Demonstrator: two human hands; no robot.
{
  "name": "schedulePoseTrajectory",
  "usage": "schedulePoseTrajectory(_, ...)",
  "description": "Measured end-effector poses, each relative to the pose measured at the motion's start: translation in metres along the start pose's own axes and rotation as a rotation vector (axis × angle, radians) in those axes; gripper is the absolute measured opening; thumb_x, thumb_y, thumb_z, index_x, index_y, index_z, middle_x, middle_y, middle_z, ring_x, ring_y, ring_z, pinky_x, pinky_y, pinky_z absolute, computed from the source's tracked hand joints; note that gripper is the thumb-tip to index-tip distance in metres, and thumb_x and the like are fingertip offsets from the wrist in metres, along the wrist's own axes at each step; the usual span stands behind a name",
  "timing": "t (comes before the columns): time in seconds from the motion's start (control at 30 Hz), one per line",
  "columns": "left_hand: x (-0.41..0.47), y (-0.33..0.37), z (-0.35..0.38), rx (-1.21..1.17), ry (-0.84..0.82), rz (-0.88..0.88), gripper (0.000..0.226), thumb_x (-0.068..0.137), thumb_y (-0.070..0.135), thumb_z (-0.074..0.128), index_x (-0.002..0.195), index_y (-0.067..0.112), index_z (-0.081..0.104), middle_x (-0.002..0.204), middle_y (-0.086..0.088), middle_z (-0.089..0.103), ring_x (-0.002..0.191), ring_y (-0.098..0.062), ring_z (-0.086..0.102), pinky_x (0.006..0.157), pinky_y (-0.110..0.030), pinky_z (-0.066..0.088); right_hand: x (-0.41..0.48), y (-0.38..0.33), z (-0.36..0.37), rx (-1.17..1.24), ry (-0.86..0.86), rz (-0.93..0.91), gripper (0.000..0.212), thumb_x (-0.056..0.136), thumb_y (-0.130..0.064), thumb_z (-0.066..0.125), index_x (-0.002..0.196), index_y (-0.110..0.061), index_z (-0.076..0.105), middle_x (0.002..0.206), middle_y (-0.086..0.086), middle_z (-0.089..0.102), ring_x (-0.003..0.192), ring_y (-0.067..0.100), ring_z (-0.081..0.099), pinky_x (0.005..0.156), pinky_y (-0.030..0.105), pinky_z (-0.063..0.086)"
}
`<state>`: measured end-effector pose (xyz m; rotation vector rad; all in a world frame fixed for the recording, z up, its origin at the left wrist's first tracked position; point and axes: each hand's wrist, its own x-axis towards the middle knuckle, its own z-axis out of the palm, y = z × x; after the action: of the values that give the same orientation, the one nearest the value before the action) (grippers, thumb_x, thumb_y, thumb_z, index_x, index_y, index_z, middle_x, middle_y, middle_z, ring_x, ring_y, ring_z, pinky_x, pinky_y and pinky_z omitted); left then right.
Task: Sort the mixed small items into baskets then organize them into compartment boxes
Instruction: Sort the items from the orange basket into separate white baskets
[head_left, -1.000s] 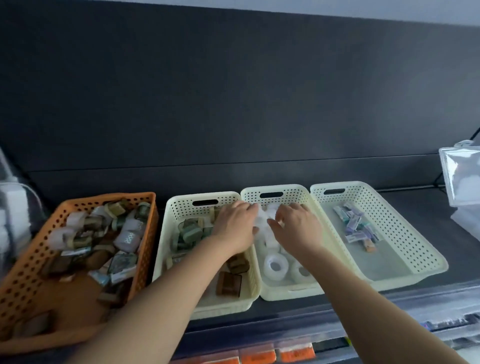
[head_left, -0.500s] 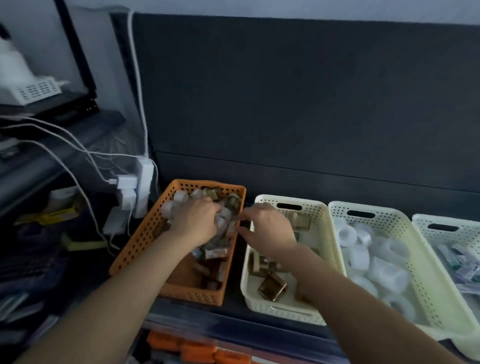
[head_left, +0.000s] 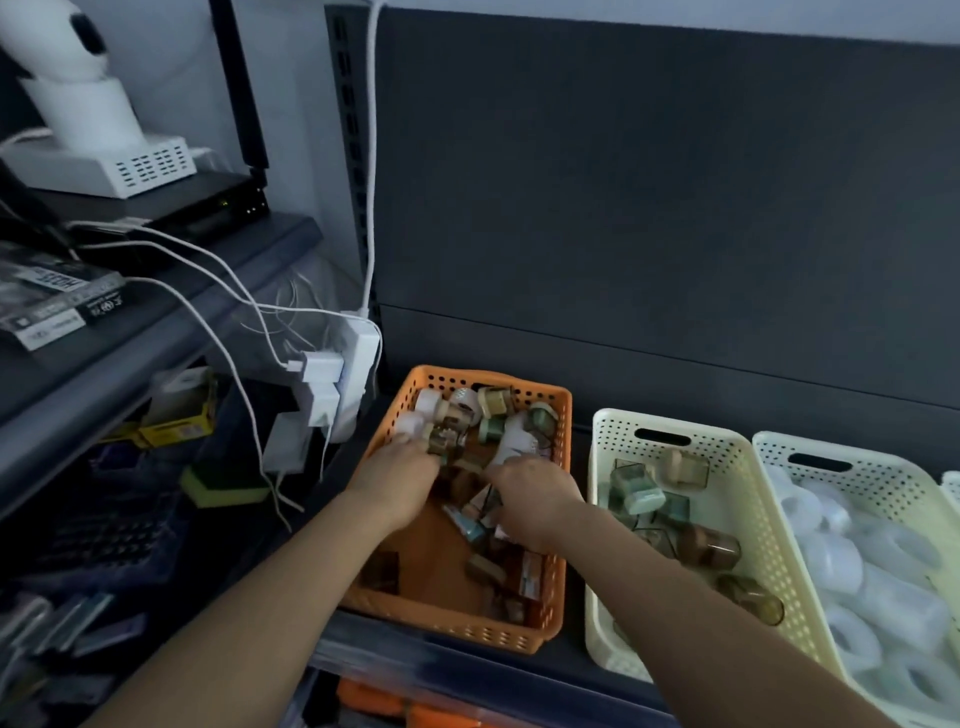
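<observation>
beside cream basket, hands rummage orange basket

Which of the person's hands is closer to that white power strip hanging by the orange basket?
The left. The left hand is in the orange basket on the side toward the power strip, which hangs up and to its left. The right hand is in the same basket, farther right.

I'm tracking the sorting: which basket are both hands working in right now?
The orange basket, leftmost in the row. Both the left hand and right hand are inside it among mixed items; the cream baskets to its right are untouched.
</observation>
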<state>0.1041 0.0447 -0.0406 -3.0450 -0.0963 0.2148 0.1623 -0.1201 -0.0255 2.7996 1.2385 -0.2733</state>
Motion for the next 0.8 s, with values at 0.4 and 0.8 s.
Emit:
schedulePoseTrajectory(0.4, 0.025, 0.001, -0.047, -0.317, 0.087, -0.033, 0.038, 0.087, 0.033, 0.064, 0.121, 0.018, 0.060, 0.119, -0.004, 0.055, 0.104, -0.025, 0.056, 0.086, -0.039, 0.050, -0.002, 0.016, -0.010, 0.367, 0.414, 0.185, 0.040, 0.076, -0.035, 0.066, 0.112, -0.017, 0.062, 0.110, 0.002, 0.052, 0.094, 0.024, 0.059, 0.073, 0.033, 0.052)
schedulePoseTrajectory(0.8, 0.061, 0.148, -0.064, -0.552, 0.369, 0.307, 0.041, 0.082, 0.030, 0.072, 0.119, 0.019, 0.056, 0.121, 0.002, 0.060, 0.113, -0.019, 0.055, 0.086, -0.031, 0.045, -0.087, 0.119, -0.008, 0.340, 0.654, 0.607, 0.031, 0.080, -0.029, 0.064, 0.109, -0.017, 0.061, 0.102, 0.003, 0.062, 0.090, 0.027, 0.059, 0.071, 0.033, 0.047)
